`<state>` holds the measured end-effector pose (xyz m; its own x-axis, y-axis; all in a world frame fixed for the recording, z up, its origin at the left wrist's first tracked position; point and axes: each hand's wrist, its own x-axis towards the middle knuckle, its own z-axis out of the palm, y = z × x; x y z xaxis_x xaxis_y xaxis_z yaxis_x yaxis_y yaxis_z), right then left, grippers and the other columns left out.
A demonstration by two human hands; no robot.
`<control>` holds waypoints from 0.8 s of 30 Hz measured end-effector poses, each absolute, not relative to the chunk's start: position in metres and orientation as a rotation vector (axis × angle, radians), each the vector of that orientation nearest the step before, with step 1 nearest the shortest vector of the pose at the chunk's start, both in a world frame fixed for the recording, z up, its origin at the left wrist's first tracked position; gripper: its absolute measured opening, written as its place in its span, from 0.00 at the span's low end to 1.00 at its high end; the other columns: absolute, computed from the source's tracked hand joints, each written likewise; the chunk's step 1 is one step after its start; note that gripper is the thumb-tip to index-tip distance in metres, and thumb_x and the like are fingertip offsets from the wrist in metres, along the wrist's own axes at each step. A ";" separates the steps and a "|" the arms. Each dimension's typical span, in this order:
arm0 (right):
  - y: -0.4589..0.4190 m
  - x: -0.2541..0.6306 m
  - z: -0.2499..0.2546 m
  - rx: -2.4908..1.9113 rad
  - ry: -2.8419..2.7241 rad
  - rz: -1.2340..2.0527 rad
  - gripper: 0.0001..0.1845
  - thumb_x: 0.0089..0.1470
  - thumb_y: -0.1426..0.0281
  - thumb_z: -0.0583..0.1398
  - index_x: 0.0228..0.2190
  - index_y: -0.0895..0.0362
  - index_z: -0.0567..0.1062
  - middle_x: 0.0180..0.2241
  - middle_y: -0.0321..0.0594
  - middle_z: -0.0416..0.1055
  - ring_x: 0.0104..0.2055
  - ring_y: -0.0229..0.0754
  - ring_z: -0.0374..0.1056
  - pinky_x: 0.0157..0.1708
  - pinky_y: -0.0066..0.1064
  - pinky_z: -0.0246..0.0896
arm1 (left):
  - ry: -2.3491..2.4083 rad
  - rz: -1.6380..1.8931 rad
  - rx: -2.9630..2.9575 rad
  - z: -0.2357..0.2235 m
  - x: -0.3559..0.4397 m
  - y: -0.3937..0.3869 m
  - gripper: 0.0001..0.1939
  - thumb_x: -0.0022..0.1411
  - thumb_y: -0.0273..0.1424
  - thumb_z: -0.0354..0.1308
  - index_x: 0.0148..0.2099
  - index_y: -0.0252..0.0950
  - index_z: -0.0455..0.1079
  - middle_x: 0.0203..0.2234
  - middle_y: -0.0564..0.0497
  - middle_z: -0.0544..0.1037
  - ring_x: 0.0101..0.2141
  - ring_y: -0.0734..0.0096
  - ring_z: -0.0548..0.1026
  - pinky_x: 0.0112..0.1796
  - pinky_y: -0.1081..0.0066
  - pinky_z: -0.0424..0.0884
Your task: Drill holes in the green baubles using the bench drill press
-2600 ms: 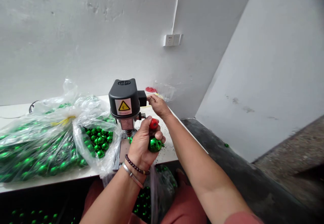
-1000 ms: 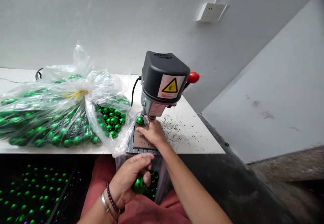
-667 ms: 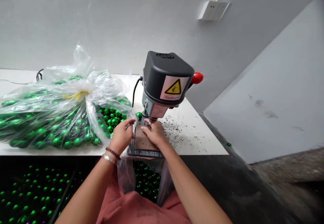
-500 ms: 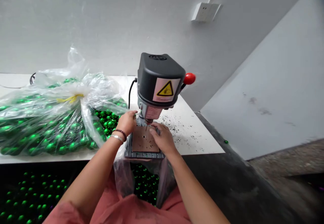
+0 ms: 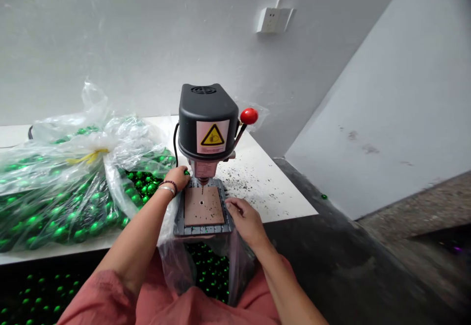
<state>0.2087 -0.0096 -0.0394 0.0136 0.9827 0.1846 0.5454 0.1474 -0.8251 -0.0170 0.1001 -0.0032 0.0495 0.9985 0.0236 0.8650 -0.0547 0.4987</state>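
Right hand [image 5: 246, 219] shifted rightward, loosely curled, left hand [image 5: 177, 178] at green ball [image 5: 187, 172], grip unclear, debris-speckled white table [image 5: 274, 187], grey wall [image 5: 154, 36]

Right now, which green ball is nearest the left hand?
The lone ball at the left hand, left of the drill bit; the other balls on the table lie in the bag.

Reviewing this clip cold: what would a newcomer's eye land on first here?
Probably the black drill press mid-picture, with its yellow warning triangle on the front and a red knob sticking out to the right. Next comes the clear plastic bag of shiny green balls, sprawled across the table left of it. Then the hands: the left hand at a green ball beside the machine, the right hand by the base's right edge.
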 end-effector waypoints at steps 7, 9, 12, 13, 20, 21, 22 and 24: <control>-0.036 0.195 -0.016 -1.378 -1.657 0.741 0.15 0.53 0.61 0.52 0.35 0.57 0.73 0.36 0.41 0.73 0.39 0.36 0.68 0.41 0.29 0.62 | 1.382 1.222 1.208 0.011 -0.027 -0.017 0.32 0.47 0.38 0.62 0.55 0.37 0.62 0.28 0.53 0.73 0.18 0.81 0.65 0.21 0.77 0.61; -0.052 0.184 -0.005 -1.331 -1.681 0.787 0.15 0.53 0.61 0.52 0.35 0.56 0.73 0.36 0.39 0.73 0.39 0.34 0.68 0.41 0.27 0.62 | 1.231 1.224 1.022 0.012 -0.022 -0.054 0.31 0.44 0.35 0.65 0.52 0.36 0.65 0.27 0.54 0.72 0.18 0.83 0.64 0.20 0.78 0.61; -0.078 0.167 0.006 -1.241 -1.728 0.890 0.15 0.52 0.60 0.54 0.40 0.52 0.71 0.36 0.36 0.72 0.37 0.31 0.68 0.39 0.23 0.63 | 1.089 1.166 0.883 0.009 -0.012 -0.093 0.27 0.41 0.31 0.67 0.47 0.37 0.68 0.29 0.54 0.72 0.17 0.85 0.64 0.17 0.80 0.59; -0.087 0.163 0.008 -1.202 -1.741 0.936 0.16 0.52 0.60 0.54 0.42 0.52 0.70 0.35 0.35 0.72 0.36 0.30 0.68 0.38 0.22 0.63 | 1.053 1.156 0.860 0.006 -0.009 -0.103 0.26 0.41 0.30 0.67 0.46 0.38 0.68 0.30 0.54 0.72 0.18 0.85 0.64 0.17 0.80 0.60; -0.134 0.159 -0.002 -1.088 -1.711 1.141 0.18 0.52 0.62 0.55 0.46 0.49 0.66 0.42 0.33 0.71 0.41 0.28 0.68 0.42 0.19 0.63 | 0.980 1.051 0.896 -0.013 -0.003 -0.138 0.25 0.43 0.29 0.67 0.46 0.38 0.68 0.29 0.54 0.73 0.20 0.82 0.67 0.19 0.79 0.65; -0.138 0.160 -0.004 -1.102 -1.702 1.134 0.18 0.52 0.62 0.55 0.46 0.49 0.66 0.42 0.32 0.70 0.41 0.28 0.68 0.42 0.19 0.63 | 0.981 1.031 0.904 -0.015 -0.003 -0.141 0.25 0.43 0.30 0.67 0.46 0.38 0.68 0.28 0.54 0.72 0.19 0.82 0.66 0.19 0.79 0.65; -0.142 0.161 -0.006 -1.116 -1.695 1.131 0.18 0.52 0.62 0.56 0.46 0.49 0.66 0.42 0.32 0.71 0.41 0.27 0.68 0.41 0.19 0.63 | 0.984 1.016 0.909 -0.017 -0.002 -0.144 0.26 0.44 0.30 0.67 0.47 0.38 0.67 0.27 0.54 0.72 0.19 0.81 0.66 0.19 0.78 0.65; -0.149 0.163 -0.008 -1.143 -1.682 1.135 0.18 0.51 0.62 0.56 0.45 0.48 0.66 0.41 0.32 0.71 0.41 0.28 0.68 0.41 0.19 0.63 | 0.990 0.999 0.914 -0.019 -0.001 -0.150 0.27 0.44 0.31 0.66 0.48 0.37 0.67 0.27 0.54 0.72 0.19 0.81 0.67 0.19 0.79 0.65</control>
